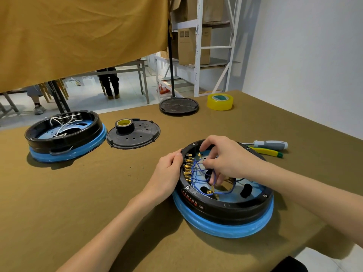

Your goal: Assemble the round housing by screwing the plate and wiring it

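Note:
A round black housing (225, 210) with a blue wrapped base lies in front of me on the table. Inside it, blue wires (198, 178) run from a row of brass terminals (187, 169) along its left wall. My left hand (167, 173) grips the housing's left rim. Reaching inside, my right hand (229, 160) pinches a blue wire with its fingers near the middle. A loose brass connector (210, 191) lies lower in the housing. The black perforated plate (135, 134) lies apart to the left with a roll of black tape (124, 125) on it.
A second housing (64, 134) with white wires sits at the far left. A black round lid (178, 106) and a yellow tape roll (220, 102) stand at the back. A grey-handled screwdriver (270, 145) and a yellow tool (265, 151) lie right of the housing.

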`<action>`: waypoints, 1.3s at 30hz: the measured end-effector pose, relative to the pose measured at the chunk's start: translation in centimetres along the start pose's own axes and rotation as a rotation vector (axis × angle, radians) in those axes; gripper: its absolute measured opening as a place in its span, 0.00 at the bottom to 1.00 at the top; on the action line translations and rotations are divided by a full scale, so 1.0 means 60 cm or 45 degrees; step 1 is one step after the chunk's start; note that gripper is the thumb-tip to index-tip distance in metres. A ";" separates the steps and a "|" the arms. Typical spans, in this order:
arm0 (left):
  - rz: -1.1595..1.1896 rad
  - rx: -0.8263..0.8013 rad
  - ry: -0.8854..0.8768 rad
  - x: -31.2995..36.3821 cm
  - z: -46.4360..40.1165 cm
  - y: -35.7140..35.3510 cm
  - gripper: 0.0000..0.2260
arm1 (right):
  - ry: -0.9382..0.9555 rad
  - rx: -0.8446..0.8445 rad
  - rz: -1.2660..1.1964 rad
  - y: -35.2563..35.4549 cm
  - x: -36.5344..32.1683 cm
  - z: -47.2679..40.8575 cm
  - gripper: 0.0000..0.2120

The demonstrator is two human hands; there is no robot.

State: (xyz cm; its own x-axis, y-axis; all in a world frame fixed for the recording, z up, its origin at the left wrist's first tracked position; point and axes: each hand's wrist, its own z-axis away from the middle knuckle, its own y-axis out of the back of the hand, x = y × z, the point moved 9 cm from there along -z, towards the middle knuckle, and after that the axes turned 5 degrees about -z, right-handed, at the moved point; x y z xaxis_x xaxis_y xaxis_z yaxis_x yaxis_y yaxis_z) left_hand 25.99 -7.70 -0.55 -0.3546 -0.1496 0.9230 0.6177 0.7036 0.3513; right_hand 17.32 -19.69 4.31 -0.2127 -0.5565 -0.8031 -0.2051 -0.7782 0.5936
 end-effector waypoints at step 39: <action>-0.273 0.002 0.071 0.000 -0.002 0.011 0.21 | -0.422 -0.491 -0.189 -0.017 0.037 -0.098 0.06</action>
State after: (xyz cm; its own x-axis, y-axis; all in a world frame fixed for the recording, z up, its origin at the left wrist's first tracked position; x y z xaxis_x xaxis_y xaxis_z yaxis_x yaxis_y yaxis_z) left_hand 26.48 -7.33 -0.33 -0.4384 -0.3339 0.8344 0.5311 0.6528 0.5402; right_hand 22.70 -21.84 1.59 -0.5117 -0.3592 -0.7805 0.0974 -0.9268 0.3626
